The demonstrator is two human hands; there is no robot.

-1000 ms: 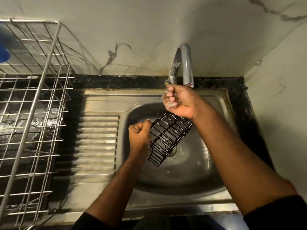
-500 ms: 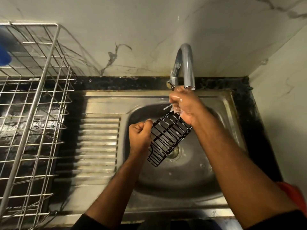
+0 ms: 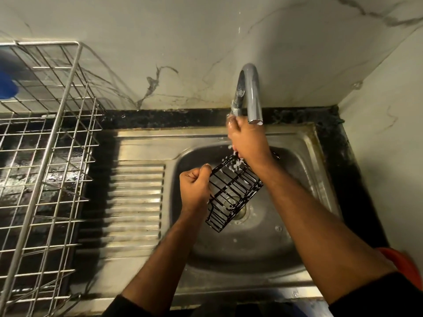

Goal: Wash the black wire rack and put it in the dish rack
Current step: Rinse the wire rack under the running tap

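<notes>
black wire rack (image 3: 231, 191) in left fist (image 3: 194, 188), soapy right hand (image 3: 248, 140) curled at faucet (image 3: 250, 92), over sink (image 3: 315, 170)

two bare arms show. each has a black sleeve (image 3: 375, 296) pushed up near the elbow. the hands (image 3: 194, 186) wear no rings or gloves.

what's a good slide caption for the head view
Left hand grips a soapy black wire rack over the sink, right hand by the tap.
</notes>
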